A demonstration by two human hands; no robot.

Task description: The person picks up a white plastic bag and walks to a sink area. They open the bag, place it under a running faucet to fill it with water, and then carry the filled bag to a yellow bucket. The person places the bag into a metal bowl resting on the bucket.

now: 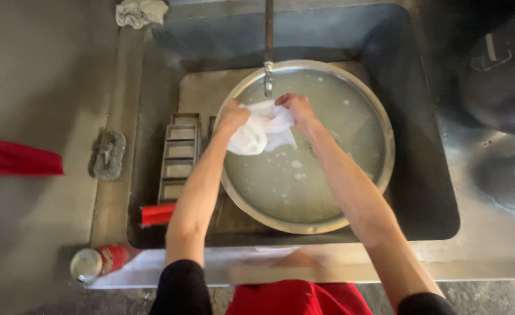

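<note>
While both hands work over the sink, head view only:

Left hand: clenched on the left edge of a white cloth, held above the water.
Right hand: clenched on the cloth's upper right edge; the two hands close together, cloth bunched between them.
Cloth: wet, hangs from both fists down toward the water, over the upper left part of a big round steel basin.
Basin: sits in the sink, filled with cloudy water with a few suds.
Tap: thin pipe coming down from the top, spout just above and between the hands, touching neither as far as visible.
Rack: metal ladder-like grid lying in the sink, just left of the basin, partly behind the left forearm.
Red item: at sink's lower left, kind unclear.
Scrubber: grey steel wool pad on the counter left of the sink.
Rag: crumpled pale rag at the sink's top left corner.
Bottle: red, lying on its side at the counter's near left edge.
Red cloth: far left, cut by the frame.
Dark pot: on the right counter, well apart from the hands.
</note>
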